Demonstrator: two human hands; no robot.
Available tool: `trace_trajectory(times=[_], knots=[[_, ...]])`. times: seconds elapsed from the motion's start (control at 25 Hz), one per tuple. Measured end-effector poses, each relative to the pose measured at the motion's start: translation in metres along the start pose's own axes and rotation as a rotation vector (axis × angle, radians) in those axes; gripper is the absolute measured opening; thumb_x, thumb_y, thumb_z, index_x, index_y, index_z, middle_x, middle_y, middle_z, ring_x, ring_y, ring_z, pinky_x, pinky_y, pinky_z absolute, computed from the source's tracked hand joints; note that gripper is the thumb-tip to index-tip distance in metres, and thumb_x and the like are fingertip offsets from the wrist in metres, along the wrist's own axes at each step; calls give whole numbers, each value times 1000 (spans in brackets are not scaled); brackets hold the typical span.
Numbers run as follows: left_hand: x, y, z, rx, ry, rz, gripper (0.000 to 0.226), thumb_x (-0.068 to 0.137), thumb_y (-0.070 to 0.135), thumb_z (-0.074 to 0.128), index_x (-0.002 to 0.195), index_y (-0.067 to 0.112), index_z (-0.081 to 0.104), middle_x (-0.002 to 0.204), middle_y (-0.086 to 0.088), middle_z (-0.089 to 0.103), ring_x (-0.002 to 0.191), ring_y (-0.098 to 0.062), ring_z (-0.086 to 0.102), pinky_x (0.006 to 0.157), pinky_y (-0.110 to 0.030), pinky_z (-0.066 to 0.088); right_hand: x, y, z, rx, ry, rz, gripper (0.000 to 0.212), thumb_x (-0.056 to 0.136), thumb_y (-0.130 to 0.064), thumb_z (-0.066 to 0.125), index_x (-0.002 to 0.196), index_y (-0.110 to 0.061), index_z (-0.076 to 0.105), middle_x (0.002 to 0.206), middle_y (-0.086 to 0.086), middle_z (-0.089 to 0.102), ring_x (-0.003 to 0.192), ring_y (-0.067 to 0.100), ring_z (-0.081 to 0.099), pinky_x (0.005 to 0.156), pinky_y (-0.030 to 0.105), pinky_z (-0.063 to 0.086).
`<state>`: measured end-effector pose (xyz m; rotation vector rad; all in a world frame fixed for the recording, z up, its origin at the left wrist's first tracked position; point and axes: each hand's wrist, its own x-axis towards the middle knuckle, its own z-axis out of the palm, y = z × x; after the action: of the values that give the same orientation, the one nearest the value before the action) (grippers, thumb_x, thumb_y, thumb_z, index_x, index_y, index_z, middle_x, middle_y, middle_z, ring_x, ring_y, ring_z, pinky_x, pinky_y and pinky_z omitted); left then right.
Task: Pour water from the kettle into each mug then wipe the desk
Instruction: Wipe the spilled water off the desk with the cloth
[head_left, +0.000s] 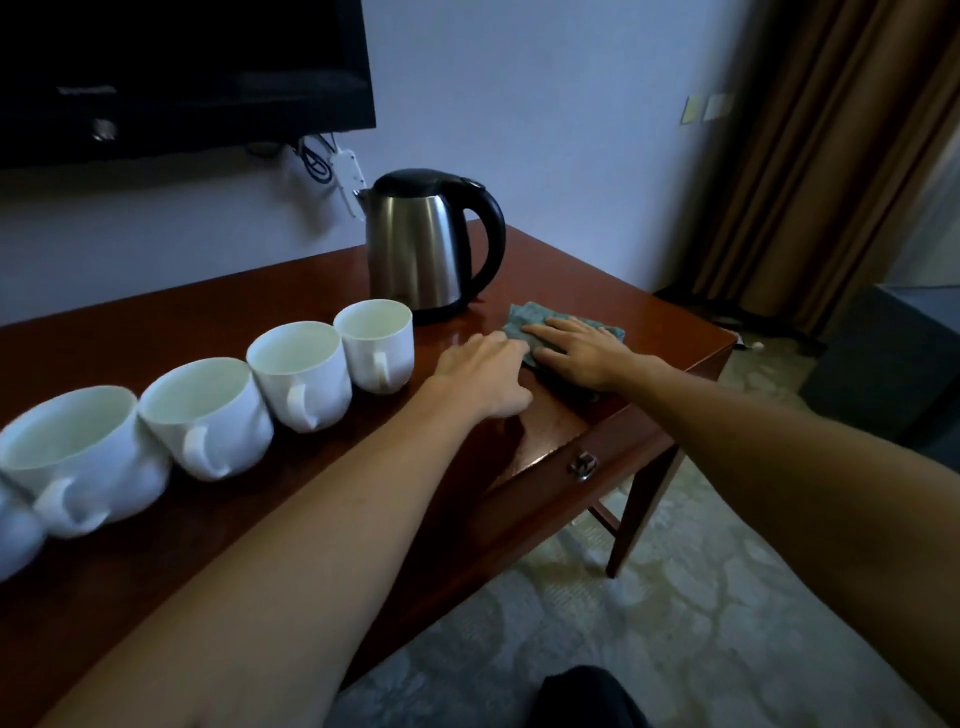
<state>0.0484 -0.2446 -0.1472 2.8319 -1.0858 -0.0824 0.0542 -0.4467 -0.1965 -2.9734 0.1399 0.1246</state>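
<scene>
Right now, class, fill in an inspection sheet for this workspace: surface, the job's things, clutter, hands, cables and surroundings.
Surface: dark wooden desk, glossy near its right end; a drawer knob on the front.
Job's things: steel kettle upright at the back; a row of white mugs with handles towards the viewer; a green cloth lying flat.
Clutter: nothing seen.
Hands: right hand flat on the cloth; left hand flat on the desk beside it.
Cables: wires hang under the television.
Surroundings: pale wall, brown curtain, patterned carpet.
</scene>
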Motion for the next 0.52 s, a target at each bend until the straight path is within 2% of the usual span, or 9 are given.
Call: trace_trajectory(times=[0.24, 0.4, 0.52], knots=[[85, 3, 12, 17, -6, -56, 66, 91, 48, 59, 148, 18, 47, 148, -8, 49, 136, -34, 46, 104, -49, 44, 60, 36, -9, -22, 43, 41, 57, 104, -58, 26, 158, -42, 19, 169, -1, 15, 155, 25, 13, 123, 55, 8], [131, 5, 13, 32, 81, -53, 58, 93, 46, 56, 144, 18, 52, 145, -8, 53, 135, -33, 48, 105, -48, 40, 95, 55, -15, -5, 72, -8, 59, 104, -59, 27, 158, -37, 24, 168, 0, 20, 154, 25, 18, 123, 53, 12], [152, 10, 15, 30, 121, -100, 54, 95, 45, 55, 142, 18, 54, 143, -10, 50, 135, -33, 46, 103, -47, 43, 114, 66, -19, 7, 76, -42, 61, 101, -61, 26, 158, -38, 27, 166, 1, 24, 153, 25, 22, 123, 53, 15]])
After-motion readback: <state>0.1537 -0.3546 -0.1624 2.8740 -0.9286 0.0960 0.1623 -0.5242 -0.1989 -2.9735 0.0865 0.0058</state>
